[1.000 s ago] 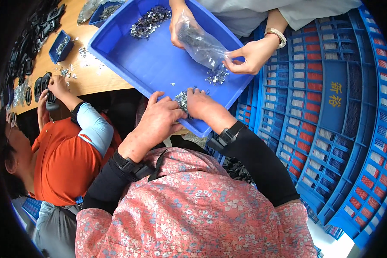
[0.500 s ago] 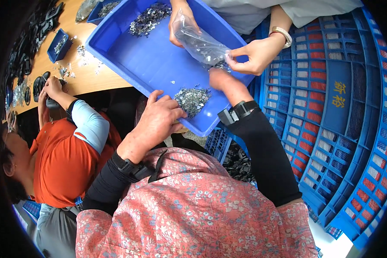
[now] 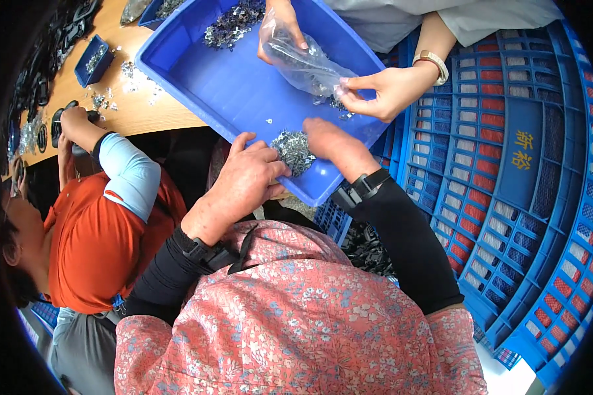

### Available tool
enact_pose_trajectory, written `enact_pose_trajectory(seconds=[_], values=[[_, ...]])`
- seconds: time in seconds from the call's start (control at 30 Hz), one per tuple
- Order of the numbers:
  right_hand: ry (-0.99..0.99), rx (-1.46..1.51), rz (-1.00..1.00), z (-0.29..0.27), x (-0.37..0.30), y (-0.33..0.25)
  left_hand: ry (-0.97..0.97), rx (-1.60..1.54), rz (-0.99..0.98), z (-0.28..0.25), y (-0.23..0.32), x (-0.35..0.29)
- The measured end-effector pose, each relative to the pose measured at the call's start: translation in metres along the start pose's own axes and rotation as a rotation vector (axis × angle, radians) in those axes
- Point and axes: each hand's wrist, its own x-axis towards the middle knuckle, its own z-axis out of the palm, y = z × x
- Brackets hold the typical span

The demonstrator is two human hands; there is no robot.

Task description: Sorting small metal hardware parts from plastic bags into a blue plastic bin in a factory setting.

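Note:
A blue plastic tray [image 3: 237,92] lies ahead of me. My left hand [image 3: 247,172] grips its near left rim, with the fingers bent over the edge. In the near corner sits a heap of small silvery metal pieces [image 3: 292,153]. My right hand [image 3: 334,143] is inside the tray against the right side of this heap, its fingertips mostly hidden. Just beyond, another person's hands [image 3: 394,91] hold a clear plastic bag [image 3: 298,60] with small pieces in it, low over the tray. Some metal pieces lie below the bag's mouth.
A darker heap of metal pieces [image 3: 234,25] fills the tray's far corner. Blue crates [image 3: 468,158] stand on the right. A small blue bin [image 3: 93,60] and scattered pieces lie on the wooden table [image 3: 135,115]. At the left a person in orange [image 3: 105,243] works.
My right hand has moved left, from near the bag's mouth to the near heap. My left hand stays on the rim. The bag's mouth has shifted slightly left.

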Motion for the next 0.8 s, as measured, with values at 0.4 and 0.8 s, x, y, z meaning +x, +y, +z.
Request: enact_pose_trajectory(seconds=[0.4, 0.8], values=[[0.218, 0.042, 0.060, -0.022, 0.006, 0.005, 0.013, -0.007, -0.003, 0.000, 0.002, 0.001], [0.101, 0.028, 0.181, -0.035, 0.002, 0.013, 0.008, -0.008, -0.013, 0.000, 0.001, -0.001]])
